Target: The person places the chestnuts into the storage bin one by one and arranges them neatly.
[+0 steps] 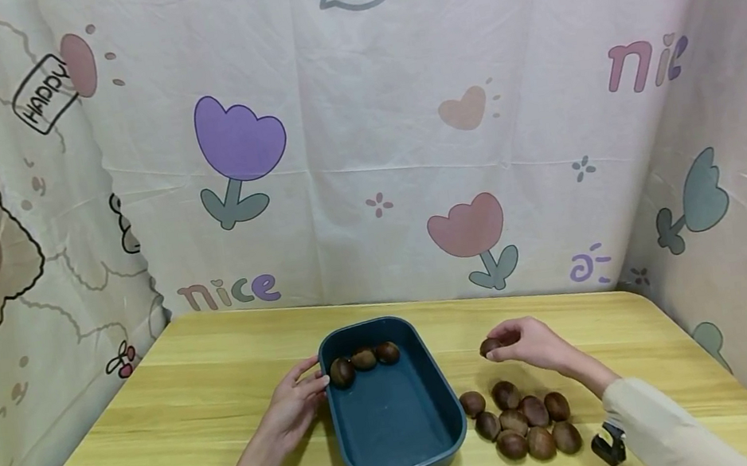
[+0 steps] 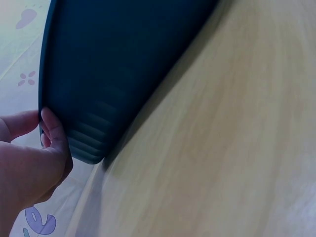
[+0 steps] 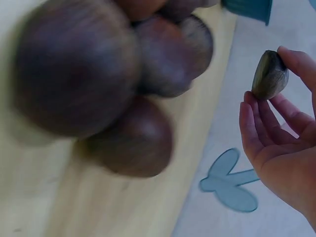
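Observation:
A dark blue rectangular bin (image 1: 396,431) stands on the table, with three chestnuts (image 1: 363,359) along its far end inside. My left hand (image 1: 292,408) is at the bin's left side; in the left wrist view its thumb and fingers pinch the rim. Between thumb and fingertips my right hand (image 1: 531,342) pinches one chestnut (image 3: 270,75), raised to the right of the bin. Nearer me than that hand, a group of several brown chestnuts (image 1: 534,410) lies close together on the table beside the bin's right wall.
The light wooden table (image 1: 220,369) ends at a printed cloth (image 1: 361,146) hanging behind it and on both sides. The chestnut group's leftmost one almost touches the bin's right wall.

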`<action>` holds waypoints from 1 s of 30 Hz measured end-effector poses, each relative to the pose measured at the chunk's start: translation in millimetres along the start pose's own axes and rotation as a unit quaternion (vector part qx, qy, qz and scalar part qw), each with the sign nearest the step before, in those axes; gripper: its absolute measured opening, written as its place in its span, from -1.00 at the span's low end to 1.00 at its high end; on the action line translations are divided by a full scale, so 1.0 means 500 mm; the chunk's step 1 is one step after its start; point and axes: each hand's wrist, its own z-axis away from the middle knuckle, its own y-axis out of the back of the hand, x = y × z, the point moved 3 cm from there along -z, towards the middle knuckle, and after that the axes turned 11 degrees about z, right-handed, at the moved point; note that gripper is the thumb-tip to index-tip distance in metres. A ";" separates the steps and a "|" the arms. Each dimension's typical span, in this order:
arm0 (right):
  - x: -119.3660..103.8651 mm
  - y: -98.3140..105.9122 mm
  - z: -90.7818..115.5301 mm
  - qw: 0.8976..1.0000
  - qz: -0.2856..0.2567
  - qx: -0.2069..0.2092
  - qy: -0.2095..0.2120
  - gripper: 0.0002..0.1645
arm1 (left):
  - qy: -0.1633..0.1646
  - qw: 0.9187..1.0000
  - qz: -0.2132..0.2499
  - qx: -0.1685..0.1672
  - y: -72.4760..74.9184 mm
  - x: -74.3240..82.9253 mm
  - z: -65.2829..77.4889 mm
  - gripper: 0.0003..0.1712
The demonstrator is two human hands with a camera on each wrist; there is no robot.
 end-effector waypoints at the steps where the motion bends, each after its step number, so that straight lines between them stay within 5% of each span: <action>1: -0.008 0.001 -0.005 1.000 0.002 0.000 0.006 -0.50 | 0.001 1.000 0.000 0.000 0.000 0.000 0.000 -0.39; 13: -0.115 0.001 -0.064 0.995 0.032 -0.033 0.088 -0.59 | -0.001 1.000 -0.003 0.004 0.000 -0.001 0.000 -0.40; 30: -0.252 -0.034 -0.137 0.989 0.019 -0.083 0.118 -0.75 | -0.003 1.000 -0.003 0.003 0.002 -0.001 0.001 -0.40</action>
